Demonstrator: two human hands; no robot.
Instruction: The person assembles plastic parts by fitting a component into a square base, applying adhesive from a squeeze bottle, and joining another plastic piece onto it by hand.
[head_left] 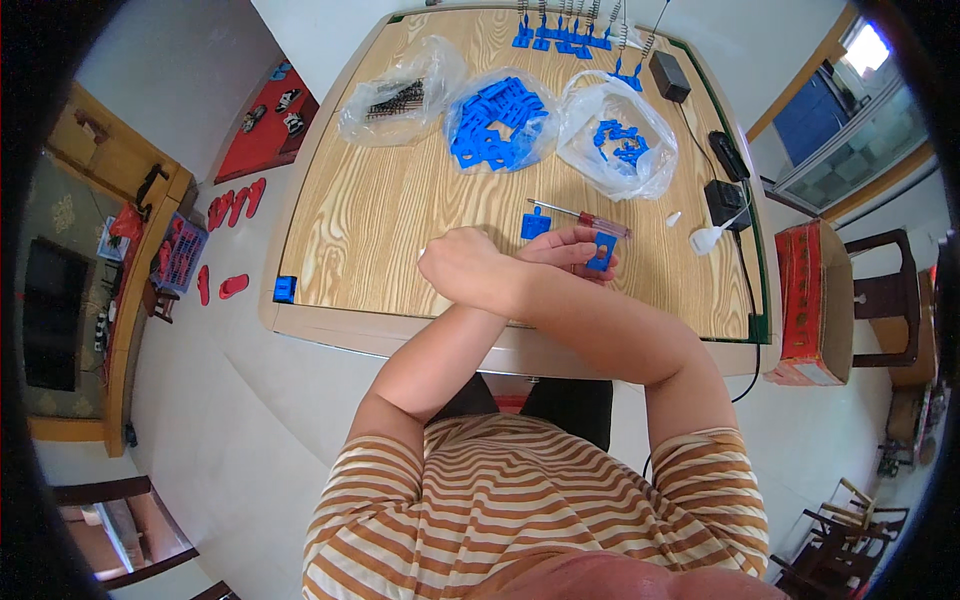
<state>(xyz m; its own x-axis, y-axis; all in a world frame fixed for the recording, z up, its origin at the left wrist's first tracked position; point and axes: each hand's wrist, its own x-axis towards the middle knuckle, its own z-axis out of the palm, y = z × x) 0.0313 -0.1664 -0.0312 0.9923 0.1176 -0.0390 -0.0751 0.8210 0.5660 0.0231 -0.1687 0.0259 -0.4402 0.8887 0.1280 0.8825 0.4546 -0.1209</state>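
My forearms cross over the near part of the table, the right one on top. My left hand (572,248) comes out beyond the right forearm and pinches a flat blue plastic plate with a hole (602,252). On the left side of the crossing, my right hand (462,262) is curled closed, knuckles up; its fingertips and anything in them are hidden, though a small pale spot shows at its edge. Just beyond my left hand lie another blue plastic piece with a tab (536,224) and a screwdriver (605,226) with a clear reddish handle.
Three plastic bags hold dark springs (396,98), blue plates (498,120) and small blue parts (622,145). Spring pieces on blue bases (565,45) stand at the far edge. Black adapters, cords and a white plug (708,238) lie right. A blue block (285,289) marks the near-left corner.
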